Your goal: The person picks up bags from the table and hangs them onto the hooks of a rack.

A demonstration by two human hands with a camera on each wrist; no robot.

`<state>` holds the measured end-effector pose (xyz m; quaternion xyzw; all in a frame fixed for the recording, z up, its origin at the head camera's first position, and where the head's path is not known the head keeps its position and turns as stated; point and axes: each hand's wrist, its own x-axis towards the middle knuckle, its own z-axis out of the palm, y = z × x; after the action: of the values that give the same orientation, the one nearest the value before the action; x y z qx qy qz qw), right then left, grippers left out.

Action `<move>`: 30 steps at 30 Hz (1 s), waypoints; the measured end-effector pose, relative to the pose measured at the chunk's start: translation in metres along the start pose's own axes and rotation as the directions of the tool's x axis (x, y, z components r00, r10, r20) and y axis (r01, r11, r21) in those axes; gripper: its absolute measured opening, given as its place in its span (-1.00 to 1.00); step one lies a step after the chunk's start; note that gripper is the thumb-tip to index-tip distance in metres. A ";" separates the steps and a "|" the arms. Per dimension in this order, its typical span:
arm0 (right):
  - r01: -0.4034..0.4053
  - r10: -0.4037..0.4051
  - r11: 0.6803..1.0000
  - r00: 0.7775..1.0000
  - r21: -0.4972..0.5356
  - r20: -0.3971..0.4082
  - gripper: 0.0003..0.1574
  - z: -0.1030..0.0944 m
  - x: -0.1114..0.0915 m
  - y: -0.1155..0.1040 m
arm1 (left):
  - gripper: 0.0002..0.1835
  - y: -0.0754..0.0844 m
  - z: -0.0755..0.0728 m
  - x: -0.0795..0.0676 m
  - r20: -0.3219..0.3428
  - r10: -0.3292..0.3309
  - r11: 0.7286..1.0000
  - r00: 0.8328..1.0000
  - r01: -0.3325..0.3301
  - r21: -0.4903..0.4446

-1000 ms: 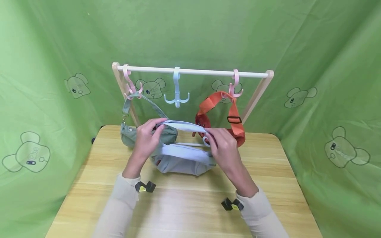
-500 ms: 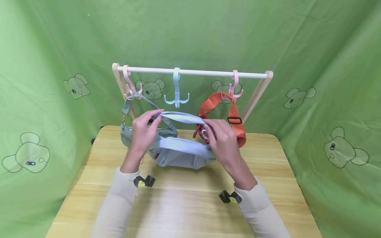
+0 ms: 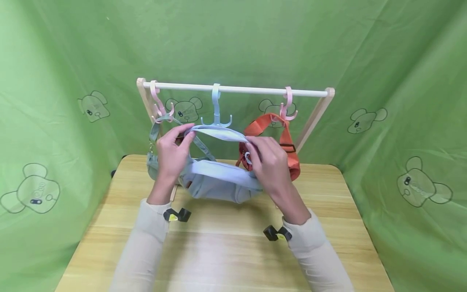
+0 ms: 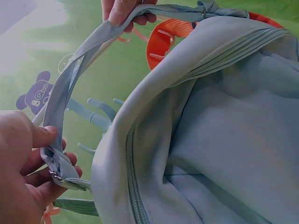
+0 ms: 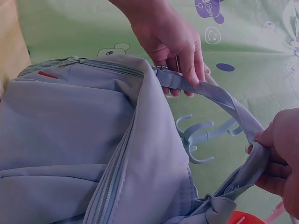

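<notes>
Both my hands grip the strap (image 3: 220, 134) of a light blue zippered shoulder bag (image 3: 219, 190), one near each end. My left hand (image 3: 170, 156) pinches it by the left end, close to a metal buckle seen in the left wrist view. My right hand (image 3: 270, 166) pinches the right part between thumb and fingers. The strap arches above the bag, whose body hangs below over the table. Just behind the strap, a light blue multi-prong hook (image 3: 216, 106) hangs from the rail; the strap overlaps its lower prongs in the head view.
A white rail (image 3: 251, 90) on wooden legs spans the back. From the left pink hook (image 3: 157, 99) hangs a green bag (image 3: 152, 164), partly behind my left hand. An orange-red bag (image 3: 293, 164) hangs from the right pink hook (image 3: 289, 101). Below is a wooden table (image 3: 219, 251).
Both hands have raised the light blue bag and moved it away from me, towards the rail. The strap has come up to the blue hook's prongs. The other bags hang on their hooks as before.
</notes>
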<state>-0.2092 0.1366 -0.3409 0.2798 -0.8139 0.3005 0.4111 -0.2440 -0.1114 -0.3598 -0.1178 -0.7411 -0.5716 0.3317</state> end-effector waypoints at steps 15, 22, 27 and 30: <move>0.028 -0.028 0.999 1.000 0.016 -0.011 -0.77 0.009 0.020 0.002 | -0.76 -0.001 0.002 0.021 -0.035 -0.113 0.993 0.993 0.112 -0.023; 0.007 -0.007 1.000 1.000 0.006 0.019 -0.75 0.012 0.024 0.006 | -0.76 -0.002 0.007 0.029 -0.029 -0.112 0.994 0.993 0.112 0.004; -0.021 0.021 1.000 0.999 0.001 0.041 -0.74 0.014 0.028 0.008 | -0.74 -0.002 0.010 0.031 -0.019 -0.133 0.990 0.991 0.134 0.035; -0.031 0.031 1.000 0.998 -0.003 0.049 -0.73 0.015 0.030 0.010 | -0.73 -0.002 0.011 0.032 -0.020 -0.136 0.989 0.990 0.137 0.056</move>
<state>-0.2382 0.1262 -0.3256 0.2740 -0.8283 0.2990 0.3865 -0.2732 -0.1085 -0.3421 -0.0527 -0.7608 -0.5726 0.3009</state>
